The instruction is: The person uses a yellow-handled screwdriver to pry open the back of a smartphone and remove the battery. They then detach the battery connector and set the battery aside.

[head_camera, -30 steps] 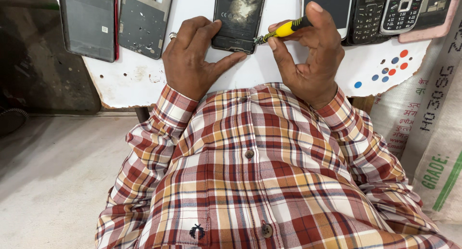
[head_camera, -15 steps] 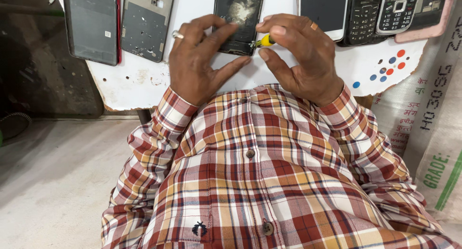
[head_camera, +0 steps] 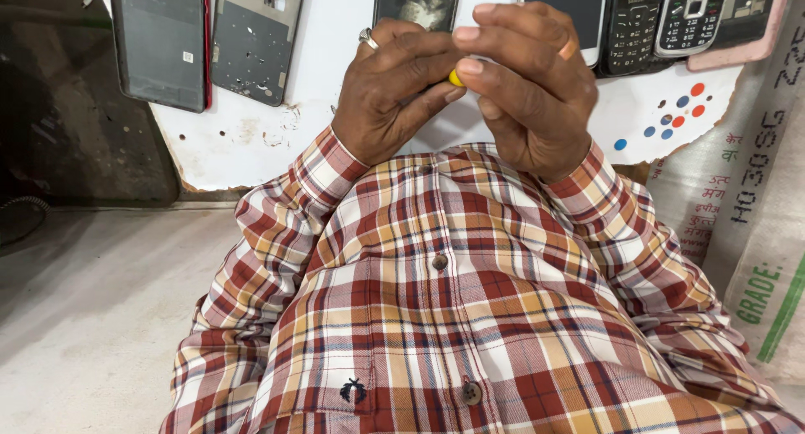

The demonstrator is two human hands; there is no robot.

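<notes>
On a chipped white board [head_camera: 251,140] strewn with opened phones, the left hand [head_camera: 394,90] and right hand [head_camera: 528,82] pinch one yellow-handled tool [head_camera: 455,77] — the grip should stay light and steady.

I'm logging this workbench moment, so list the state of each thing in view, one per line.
Left hand: closed around the yellow tool.
Right hand: fingers curled over the yellow tool.
Yellow tool: gripped between both hands, mostly hidden.
Phone with cracked back: lying flat, partly behind the hands.
Two opened phones: back covers off, lying flat.
Keypad phones: lying face up.
White board: chipped along its edge.
</notes>
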